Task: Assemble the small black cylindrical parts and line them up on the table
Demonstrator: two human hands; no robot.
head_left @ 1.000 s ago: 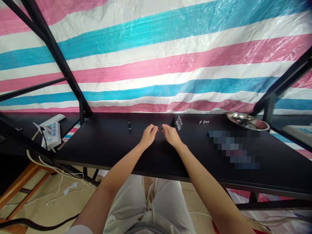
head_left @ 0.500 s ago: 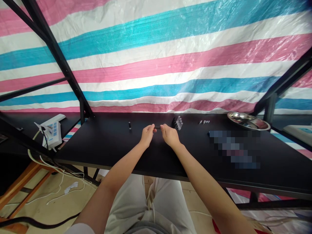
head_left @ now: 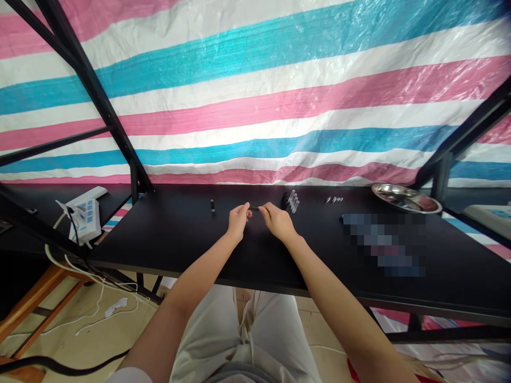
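My left hand point(head_left: 238, 221) and my right hand point(head_left: 278, 221) meet over the middle of the black table point(head_left: 179, 239). Between their fingertips they pinch a small dark rod-like part point(head_left: 254, 208), one hand at each end. Just right of my right hand lies a cluster of small black and clear tube-like parts point(head_left: 290, 201). One small dark cylinder point(head_left: 212, 206) stands alone on the table, left of my left hand.
A row of tiny metal pieces point(head_left: 334, 200) lies further right, near a steel bowl point(head_left: 405, 197) at the back right. A blurred patch covers part of the table's right side. A white power strip point(head_left: 85, 215) with cables sits at the left, beside a black frame post point(head_left: 134, 187).
Both hands have drifted slightly left and away from me, still pinching the small dark part between them.
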